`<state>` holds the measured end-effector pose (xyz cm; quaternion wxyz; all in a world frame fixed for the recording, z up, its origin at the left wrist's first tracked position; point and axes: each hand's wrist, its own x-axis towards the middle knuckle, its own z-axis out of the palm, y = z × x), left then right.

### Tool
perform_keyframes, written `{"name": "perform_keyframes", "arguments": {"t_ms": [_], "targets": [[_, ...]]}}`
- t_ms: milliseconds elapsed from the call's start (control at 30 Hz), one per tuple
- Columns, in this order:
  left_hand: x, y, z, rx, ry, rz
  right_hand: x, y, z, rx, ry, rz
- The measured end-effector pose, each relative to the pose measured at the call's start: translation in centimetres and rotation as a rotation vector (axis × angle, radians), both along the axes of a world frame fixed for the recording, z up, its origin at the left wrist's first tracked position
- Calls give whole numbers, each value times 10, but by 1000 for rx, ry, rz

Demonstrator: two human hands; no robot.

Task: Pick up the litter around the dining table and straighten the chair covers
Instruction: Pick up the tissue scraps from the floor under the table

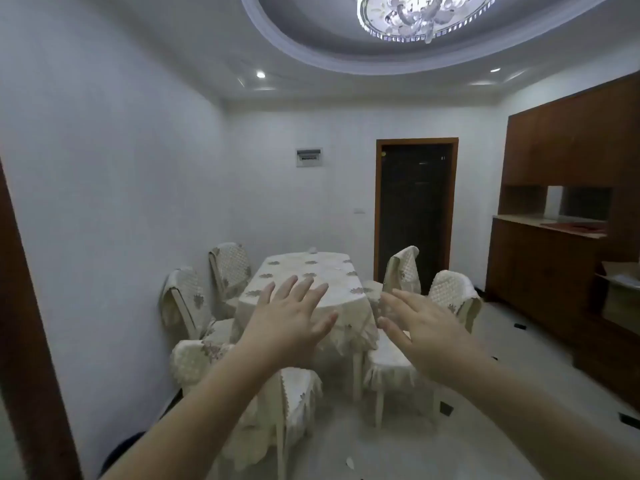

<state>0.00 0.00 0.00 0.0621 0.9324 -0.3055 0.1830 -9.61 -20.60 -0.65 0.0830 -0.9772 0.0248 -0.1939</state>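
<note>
Both hands, left hand [287, 318] and right hand [420, 327], outstretched, fingers spread.

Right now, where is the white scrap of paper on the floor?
In the head view the paper scrap lies low on the pale floor, just right of the nearest chair, in front of the table.

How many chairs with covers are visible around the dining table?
5. Two on the table's left: far, near. Two on its right: far, near. One at the near end, behind the forearms. More may be hidden.
</note>
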Motion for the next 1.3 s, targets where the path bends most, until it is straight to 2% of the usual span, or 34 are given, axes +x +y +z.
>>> {"name": "perform_keyframes", "arguments": {"t_ms": [367, 600, 867, 967, 1067, 1300], "targets": [[32, -84, -71, 76, -1, 22, 24, -113, -55, -46, 62, 27], [78, -91, -101, 43, 8, 43, 93, -111, -96, 61, 29, 112], [167, -57, -122, -23, -13, 77, 208, -71, -123, -53, 6, 164], [201, -47, -137, 7, -16, 99, 242, -61, -130, -58, 4, 174], [228, -49, -151, 20, -33, 59, 271, -63, -144, -40, -8, 146], [290, -95, -196, 18, 4, -110, 308, -104, -193, -77, 105, 77]]}}
